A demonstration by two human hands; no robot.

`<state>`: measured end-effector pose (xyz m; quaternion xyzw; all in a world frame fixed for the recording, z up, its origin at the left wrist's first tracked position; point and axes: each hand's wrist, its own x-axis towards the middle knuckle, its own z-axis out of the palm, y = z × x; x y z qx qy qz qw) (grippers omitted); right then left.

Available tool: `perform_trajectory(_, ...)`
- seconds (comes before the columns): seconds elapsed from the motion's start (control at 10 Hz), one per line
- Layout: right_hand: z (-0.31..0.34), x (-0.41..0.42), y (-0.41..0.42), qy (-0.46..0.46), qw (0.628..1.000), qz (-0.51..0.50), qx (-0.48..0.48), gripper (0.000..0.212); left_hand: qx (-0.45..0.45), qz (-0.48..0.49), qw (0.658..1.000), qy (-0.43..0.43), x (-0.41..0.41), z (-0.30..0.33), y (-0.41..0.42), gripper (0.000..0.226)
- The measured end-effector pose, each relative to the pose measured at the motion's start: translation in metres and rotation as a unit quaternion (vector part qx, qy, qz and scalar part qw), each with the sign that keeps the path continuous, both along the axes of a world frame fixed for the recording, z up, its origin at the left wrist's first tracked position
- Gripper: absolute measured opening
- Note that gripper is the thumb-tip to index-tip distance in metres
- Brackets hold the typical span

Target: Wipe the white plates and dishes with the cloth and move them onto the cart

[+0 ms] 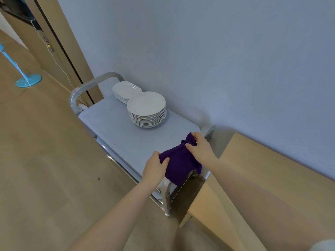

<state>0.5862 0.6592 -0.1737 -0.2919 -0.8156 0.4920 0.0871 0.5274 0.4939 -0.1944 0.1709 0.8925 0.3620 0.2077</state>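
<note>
Both hands, left hand (155, 167) and right hand (200, 146), grip purple cloth (178, 163) between them.

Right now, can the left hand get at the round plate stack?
Probably yes. The cart top between the left hand and the round plate stack is bare. But that hand grips the purple cloth, as does the right hand, so it must let go first.

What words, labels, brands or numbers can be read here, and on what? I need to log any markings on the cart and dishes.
No text can be read in this view.
The cart, round plate stack, rectangular dish stack and purple cloth show no markings.
The panel on the door frame has small marks, too blurred to read.
</note>
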Motion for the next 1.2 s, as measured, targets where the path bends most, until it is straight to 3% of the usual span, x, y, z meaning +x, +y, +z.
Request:
perform_trajectory(0.1, -0.009, -0.008, 0.001, -0.033, 0.998, 0.010, 0.060, 0.035, 0.000, 0.025, 0.999, -0.021, -0.007, -0.007, 0.003, 0.020)
perform_trajectory(0.2, -0.013, -0.014, -0.001, -0.011, 0.995, 0.010, 0.101, 0.033, 0.004, 0.053, 0.998, -0.039, -0.007, -0.008, 0.008, 0.023)
perform_trajectory(0.3, -0.017, -0.018, -0.003, -0.028, 0.986, 0.028, 0.159, 0.029, -0.051, 0.056, 0.997, 0.029, -0.001, -0.010, 0.011, 0.038)
perform_trajectory(0.4, -0.024, -0.017, -0.007, -0.096, 0.956, 0.019, 0.275, 0.041, -0.074, -0.053, 0.974, 0.209, 0.010, -0.020, 0.010, 0.053)
perform_trajectory(0.5, -0.028, -0.013, -0.011, -0.071, 0.936, -0.015, 0.344, 0.047, -0.096, -0.146, 0.966, 0.189, 0.020, -0.035, 0.010, 0.072)
perform_trajectory(0.6, -0.041, -0.004, -0.015, -0.059, 0.912, 0.083, 0.398, 0.040, -0.104, -0.147, 0.968, 0.176, 0.020, -0.047, 0.011, 0.082)
perform_trajectory(0.7, -0.057, 0.009, -0.019, -0.103, 0.891, 0.158, 0.414, 0.042, -0.110, -0.156, 0.965, 0.179, 0.014, -0.048, 0.013, 0.077)
perform_trajectory(0.9, -0.054, 0.007, -0.014, -0.092, 0.894, 0.184, 0.399, 0.043, -0.153, -0.181, 0.954, 0.185, 0.005, -0.044, 0.016, 0.075)
perform_trajectory(1.1, -0.035, 0.021, -0.012, -0.082, 0.930, 0.171, 0.315, 0.042, -0.164, -0.188, 0.939, 0.236, 0.009, -0.024, 0.013, 0.067)
perform_trajectory(1.2, -0.014, 0.037, -0.012, -0.051, 0.961, 0.105, 0.252, 0.037, -0.116, -0.168, 0.948, 0.245, 0.011, -0.002, 0.015, 0.055)
